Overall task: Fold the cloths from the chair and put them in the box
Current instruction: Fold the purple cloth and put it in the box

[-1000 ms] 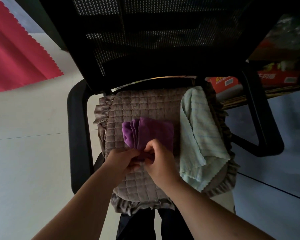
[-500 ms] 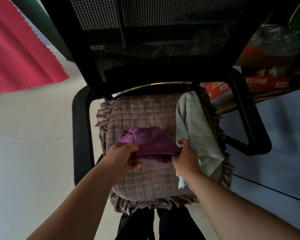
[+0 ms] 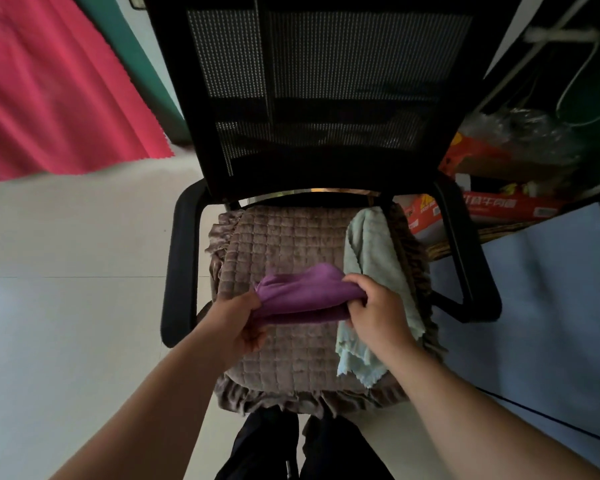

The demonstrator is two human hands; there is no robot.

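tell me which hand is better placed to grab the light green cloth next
Right, most likely. The right hand grips the purple cloth directly over the light green cloth on the cushion's right side. The left hand grips the purple cloth's other end, farther away.

Right hand [image 3: 378,313] is covering part of the green cloth [image 3: 374,258]. Purple cloth [image 3: 305,296] ends are lying hidden inside both fists. Chair [image 3: 326,98] top is running off frame. Red curtain [image 3: 49,91] is blurring.
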